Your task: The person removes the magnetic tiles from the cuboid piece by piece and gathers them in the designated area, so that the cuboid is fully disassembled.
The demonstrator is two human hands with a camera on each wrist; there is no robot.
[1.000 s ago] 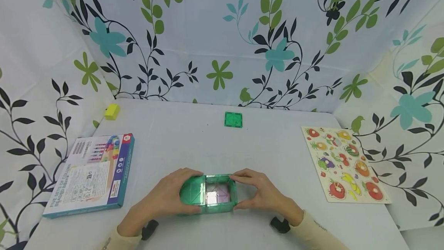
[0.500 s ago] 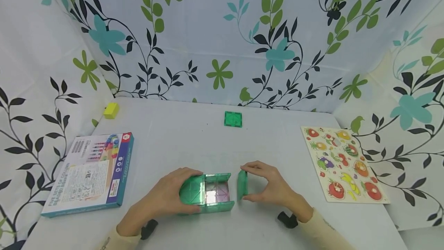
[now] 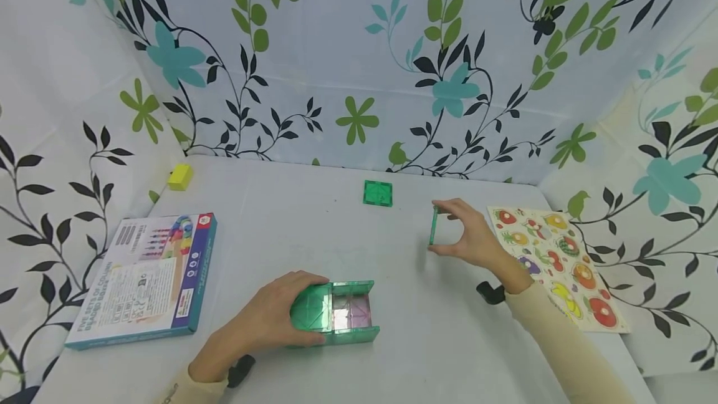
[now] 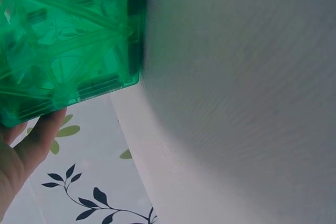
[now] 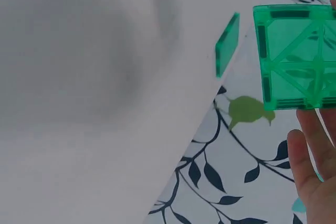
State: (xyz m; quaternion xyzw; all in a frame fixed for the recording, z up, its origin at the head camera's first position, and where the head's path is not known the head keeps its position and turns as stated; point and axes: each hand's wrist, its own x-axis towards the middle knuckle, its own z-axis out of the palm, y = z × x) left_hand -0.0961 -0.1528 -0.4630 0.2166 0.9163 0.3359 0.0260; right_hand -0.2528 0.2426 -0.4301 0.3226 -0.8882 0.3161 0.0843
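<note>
My left hand point(image 3: 272, 313) grips the left end of a box built of green see-through magnetic tiles point(image 3: 354, 335), thumb on the near side and fingers on the far side. The box's right compartment has an open right end, and a purple tile point(image 3: 361, 312) shows on its floor. Up and to the right, my right hand point(image 3: 470, 239) pinches a single square green magnetic tile point(image 3: 434, 226) by opposite edges, holding it upright above the table. In the right wrist view that tile point(image 5: 294, 59) shows its ribbed face. Another green tile point(image 3: 378, 193) lies flat near the table's back edge.
A boxed beaded toy point(image 3: 146, 279) lies on the left, with a yellow block point(image 3: 180, 177) behind it. On the right is a fruit picture board point(image 3: 561, 267), partly covered by my right forearm. Patterned cloth point(image 3: 359, 67) hangs behind the white table.
My right hand has pulled the end tile off the box's right side and carried it up and rightward over the table. My left hand stays on the box.
</note>
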